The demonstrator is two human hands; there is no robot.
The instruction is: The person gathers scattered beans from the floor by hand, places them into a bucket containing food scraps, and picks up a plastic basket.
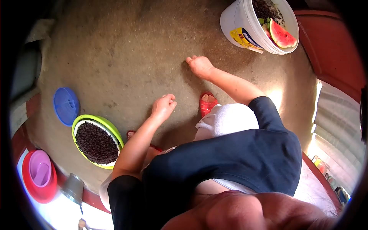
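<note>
My left hand (163,107) hangs over the floor in the middle of the head view, its fingers curled; whether anything is inside them I cannot make out. Further up, my right hand (200,66) is also curled, above the floor and to the left of the white bucket (239,23). A cut piece of watermelon (281,34) lies in that bucket with dark bits. Below and left of my left hand, a green basin (119,138) holds a white-rimmed container full of small dark pieces (96,142). Neither hand touches the basin or bucket.
A blue basin (66,106) stands at the left. Lower left are a red basin (43,193) with a pink one (40,168) in it, and a metal pot (73,188). My red sandal (206,109) rests on the floor (126,57).
</note>
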